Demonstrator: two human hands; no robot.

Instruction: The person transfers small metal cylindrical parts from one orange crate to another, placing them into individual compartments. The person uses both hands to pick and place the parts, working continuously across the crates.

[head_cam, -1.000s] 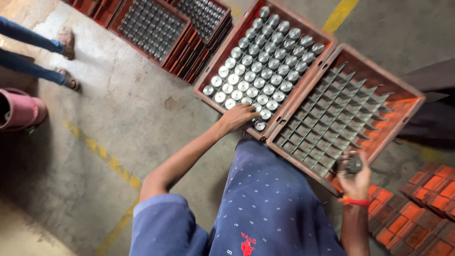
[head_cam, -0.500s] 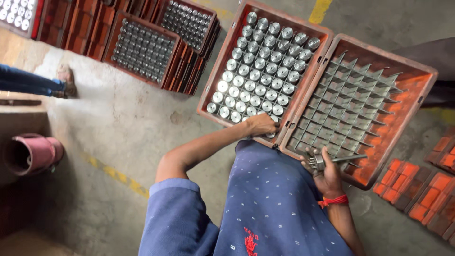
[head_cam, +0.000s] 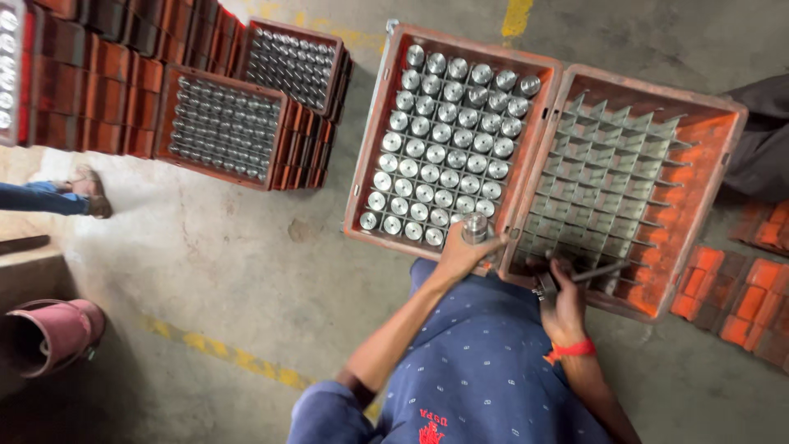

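My left hand [head_cam: 460, 256] grips a shiny metal cylinder [head_cam: 474, 227] at the near right corner of an orange crate [head_cam: 371, 144] filled with several rows of the same cylinders. My right hand [head_cam: 564, 300], with a red band at the wrist, is closed on a thin metal tool [head_cam: 593, 272] over the near edge of a second orange crate [head_cam: 717, 177]. That crate's grey grid of dividers holds nothing. The two crates stand side by side and touch.
More orange crates of cylinders [head_cam: 220, 127] are stacked at the back left. Orange crates [head_cam: 740, 300] lie at the right. A pink bucket [head_cam: 51, 333] stands at the near left. Another person's legs [head_cam: 57, 197] show at the left edge, and yellow floor lines [head_cam: 238, 362] cross the concrete.
The view has shifted, so the crates sit more central. My left hand has lifted a cylinder from the full crate's near corner. My right hand still holds the tool at the empty crate's edge.
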